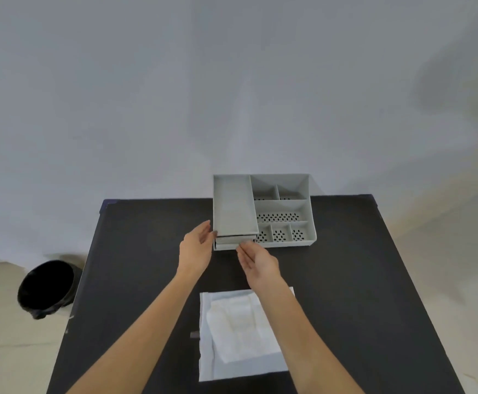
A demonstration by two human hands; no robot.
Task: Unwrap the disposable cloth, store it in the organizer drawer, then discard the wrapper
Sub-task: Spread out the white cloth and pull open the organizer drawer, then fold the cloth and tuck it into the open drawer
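A grey organizer (283, 207) stands at the far middle of the black table (360, 280). Its drawer (233, 240) sits at the lower left front, under a long tray section. My left hand (196, 248) is open, fingertips at the organizer's left front corner. My right hand (256, 261) reaches to the drawer front, fingertips touching its lower edge; whether it grips is unclear. A folded white cloth (240, 328) lies on its flat clear wrapper (206, 362) near the table's front, partly under my right forearm.
A black-lined waste bin (47, 288) stands on the floor left of the table. The organizer's right side has several perforated compartments (280, 234). A plain grey wall is behind.
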